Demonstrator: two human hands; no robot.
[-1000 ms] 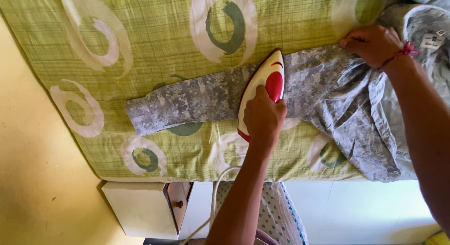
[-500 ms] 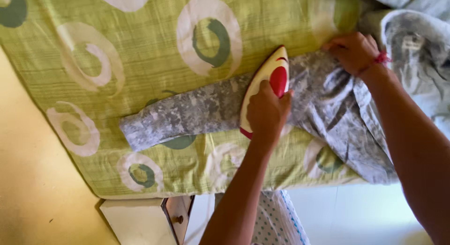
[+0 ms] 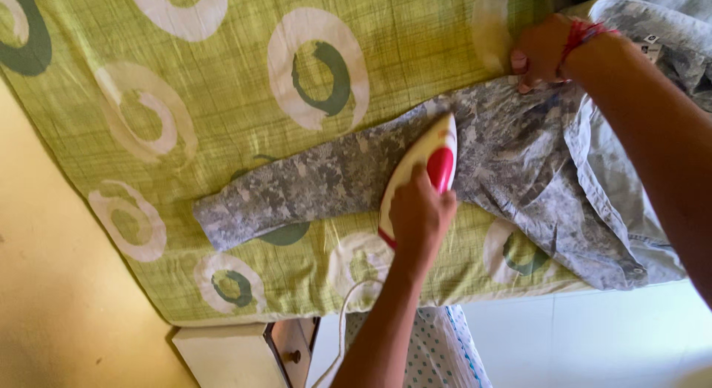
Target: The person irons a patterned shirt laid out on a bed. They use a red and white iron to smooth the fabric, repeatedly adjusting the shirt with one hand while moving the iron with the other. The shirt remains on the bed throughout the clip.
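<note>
Now | left hand grips iron | right hand pins grey shirt | white label at collar

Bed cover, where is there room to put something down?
The green bed cover lies bare above the grey sleeve, and in a thin strip below it. It is crowded around the iron and the bunched shirt.
</note>
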